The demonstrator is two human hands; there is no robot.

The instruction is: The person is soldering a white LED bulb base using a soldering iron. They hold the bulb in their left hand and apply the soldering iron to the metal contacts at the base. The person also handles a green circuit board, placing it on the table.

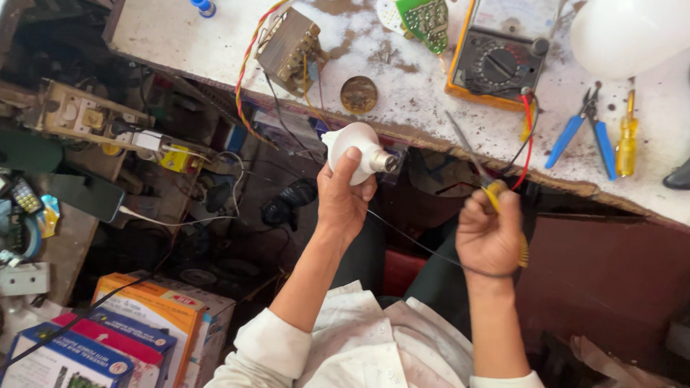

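Note:
My left hand [343, 194] holds a white bulb housing [355, 148] with its metal screw base pointing right, just below the workbench edge. My right hand [489, 235] grips a yellow-handled tool [491, 191], likely a multimeter probe, whose thin metal tip slants up to the left over the bench edge. A black lead runs from under my right hand toward my left wrist, and a red lead [527, 140] climbs to the yellow multimeter [496, 61] on the bench. The tool's tip and the bulb base are apart.
On the worn white workbench [212, 41] lie a small transformer [288, 48], a green circuit board [424, 15], a round brass disc [359, 94], blue-handled pliers [584, 135], a yellow screwdriver [628, 140] and a white bulb dome [639, 32]. Cardboard boxes [145, 325] and cluttered parts sit at the lower left.

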